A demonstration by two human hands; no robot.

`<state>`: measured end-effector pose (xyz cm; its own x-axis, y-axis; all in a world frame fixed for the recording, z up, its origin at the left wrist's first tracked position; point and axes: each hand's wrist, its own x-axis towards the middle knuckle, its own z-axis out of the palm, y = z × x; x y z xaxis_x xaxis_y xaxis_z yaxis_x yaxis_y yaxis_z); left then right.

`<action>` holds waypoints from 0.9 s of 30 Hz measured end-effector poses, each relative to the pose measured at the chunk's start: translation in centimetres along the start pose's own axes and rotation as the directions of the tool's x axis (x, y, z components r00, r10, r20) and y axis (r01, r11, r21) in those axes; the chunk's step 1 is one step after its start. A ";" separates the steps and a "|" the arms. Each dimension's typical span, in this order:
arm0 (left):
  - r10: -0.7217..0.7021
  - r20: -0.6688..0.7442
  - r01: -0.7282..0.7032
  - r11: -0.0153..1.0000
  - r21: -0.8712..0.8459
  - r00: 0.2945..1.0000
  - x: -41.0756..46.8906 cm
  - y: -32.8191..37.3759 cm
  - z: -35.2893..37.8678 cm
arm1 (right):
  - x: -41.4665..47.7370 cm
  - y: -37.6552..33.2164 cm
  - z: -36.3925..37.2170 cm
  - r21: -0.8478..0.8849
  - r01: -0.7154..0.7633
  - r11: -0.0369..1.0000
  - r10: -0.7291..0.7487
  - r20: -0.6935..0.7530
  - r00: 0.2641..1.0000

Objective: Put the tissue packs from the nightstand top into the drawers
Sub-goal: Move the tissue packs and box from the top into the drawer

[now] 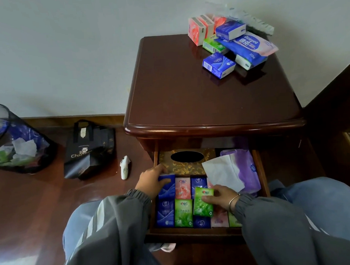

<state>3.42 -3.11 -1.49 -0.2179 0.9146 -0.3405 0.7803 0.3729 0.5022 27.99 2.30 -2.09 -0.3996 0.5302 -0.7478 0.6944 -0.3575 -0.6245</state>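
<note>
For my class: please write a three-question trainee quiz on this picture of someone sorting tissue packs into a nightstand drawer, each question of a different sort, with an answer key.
1. True or false: the nightstand top holds no more packs.
2. Multiple choice: the right hand holds a pack coloured A) green, B) pink, C) blue.
3. Short answer: what does the left hand touch?

Key
1. False: a pile of packs sits at its far right corner.
2. A: the green pack is held, tilted, over the rows in the open drawer.
3. A blue pack in the drawer's far left row, in front of the gold tissue box.
</note>
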 end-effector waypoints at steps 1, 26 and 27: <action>0.033 -0.018 -0.032 0.997 0.064 0.999 0.3 -0.1 0.2 | 0.1 0.0 -0.1 0.009 -0.003 1.000 0.003 0.006 1.000; 0.212 0.182 -0.279 0.674 0.684 0.960 -2.8 0.4 4.3 | 1.0 0.5 -0.4 -0.094 -0.002 0.996 -0.002 -0.050 0.999; 0.212 0.190 -0.284 0.659 0.696 0.959 -2.7 0.2 4.2 | 1.0 0.5 -0.3 -0.092 -0.002 0.996 -0.003 -0.049 0.999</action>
<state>6.63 -6.11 -3.80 0.0683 0.9262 -0.3708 0.9845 -0.1228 -0.1255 28.15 2.91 -3.09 -0.3714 0.5686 -0.7340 0.7474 -0.2860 -0.5997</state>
